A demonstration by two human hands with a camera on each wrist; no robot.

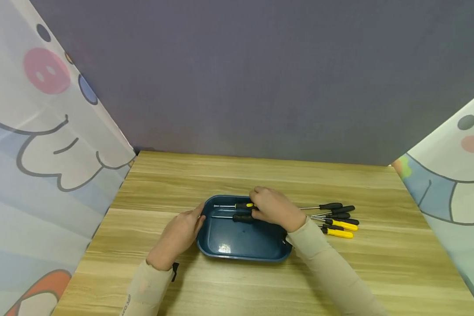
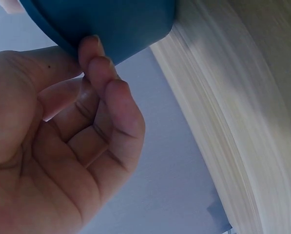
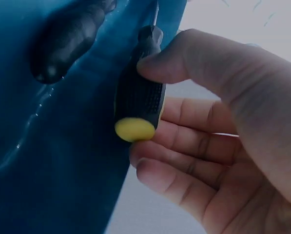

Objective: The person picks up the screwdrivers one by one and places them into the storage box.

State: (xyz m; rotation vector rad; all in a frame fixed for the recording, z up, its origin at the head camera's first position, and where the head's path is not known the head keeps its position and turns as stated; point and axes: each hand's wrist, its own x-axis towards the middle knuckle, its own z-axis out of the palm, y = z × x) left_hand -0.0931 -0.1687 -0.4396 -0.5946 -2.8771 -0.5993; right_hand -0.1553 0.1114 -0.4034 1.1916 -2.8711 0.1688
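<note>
A blue tray (image 1: 245, 243) rests on the wooden table. At its left end, my left hand (image 1: 179, 230) pinches the rim between thumb and fingers, as the left wrist view also shows on the tray wall (image 2: 130, 24). Over the tray's far side, my right hand (image 1: 277, 207) holds a black-and-yellow screwdriver (image 3: 140, 92) by its handle, thumb on top and fingers beneath. Its shaft points left, along the far wall. A second screwdriver (image 1: 242, 217) with a black handle (image 3: 69, 41) lies in the tray beside it, nearer to me.
Right of the tray, several screwdrivers lie in a loose group on the wooden table (image 1: 379, 263). Some have black handles (image 1: 331, 206), others yellow ones (image 1: 339, 233). A grey wall (image 1: 253, 87) rises behind the table, with cartoon-printed sheets (image 1: 63, 140) at the sides.
</note>
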